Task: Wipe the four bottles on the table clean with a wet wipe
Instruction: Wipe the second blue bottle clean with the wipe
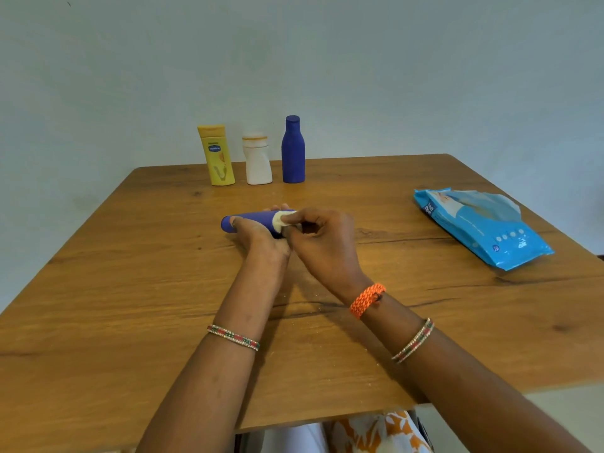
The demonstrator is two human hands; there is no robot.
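Both hands meet near the table's centre over one job. Her left hand (258,232) wraps its curled fingers round a blue bottle (248,220) held on its side, with the end at 9 o'clock poking out past the thumb. Directly at 3 o'clock from it, the right hand (322,238) pinches a small wad of white wet wipe (280,221) between thumb and fingertips and presses it against the bottle's end at 3 o'clock, so the two hands are touching or nearly so.

Toward 12 o'clock, near the far edge of the wooden table (130,289), three more bottles stand upright in a row: a yellow bottle (216,155) at the 9 o'clock end, a white bottle (257,160) in the middle, and a tall blue bottle (293,150) at the 3 o'clock end. A blue pack of wipes (480,223) lies flat at 2 o'clock, well apart from the hands.

As I judge it, wiping is under way on one bottle of four. Whether any of the three standing ones is already clean I cannot tell; no residue is visible either way.
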